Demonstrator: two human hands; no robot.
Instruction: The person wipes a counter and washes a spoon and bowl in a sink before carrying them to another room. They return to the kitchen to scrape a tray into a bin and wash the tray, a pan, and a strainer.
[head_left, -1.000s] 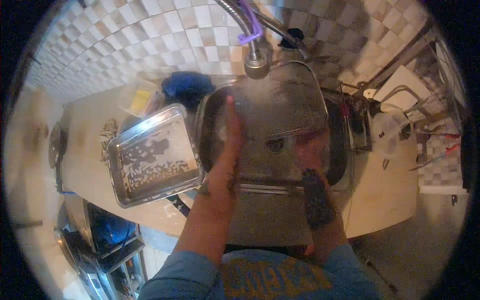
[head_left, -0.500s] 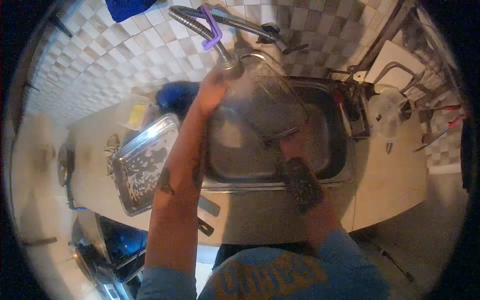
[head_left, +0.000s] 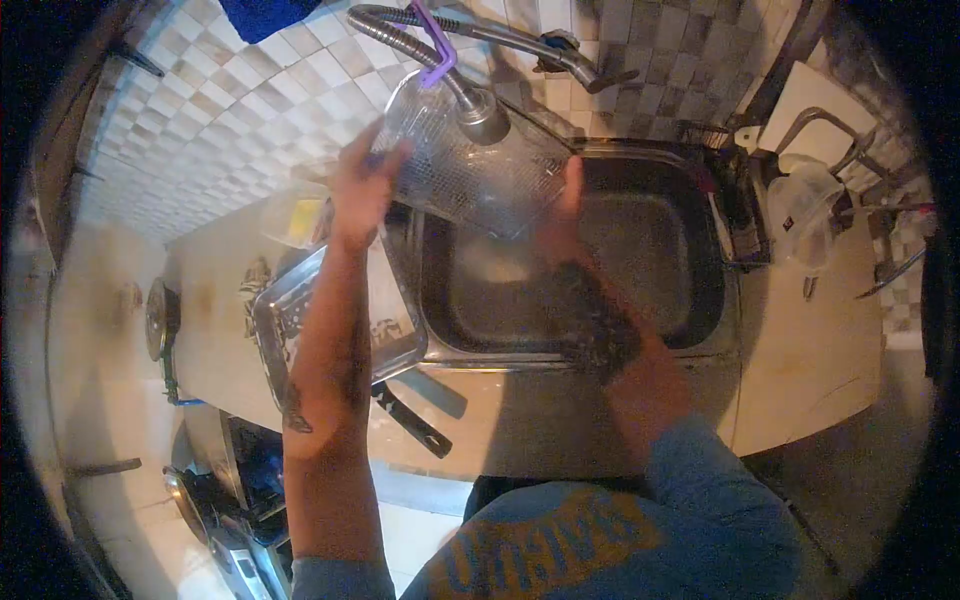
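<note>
A clear rectangular dish (head_left: 455,165) with a fine grid look is held up, tilted, over the back left of the sink (head_left: 585,355). My left hand (head_left: 362,185) is closed on its left edge. At its lower right end, my right hand (head_left: 562,215) grips the rim with the thumb raised along the side; the other fingers are partly hidden. The round faucet head (head_left: 484,120) hangs in front of the dish, on a flexible metal hose with a purple clip (head_left: 438,55). A pale blur below the head may be running water.
Left of the sink lies a wet metal tray (head_left: 405,355), partly behind my left forearm. A black handle (head_left: 412,422) sticks out beside it. Farther left is a pan (head_left: 160,318). A clear plastic container (head_left: 803,215) and a dark rack (head_left: 738,215) stand at the right.
My left hand has let go of the faucet head and taken the dish's left edge. The dish has moved up and left, turning, with my right hand on it.
</note>
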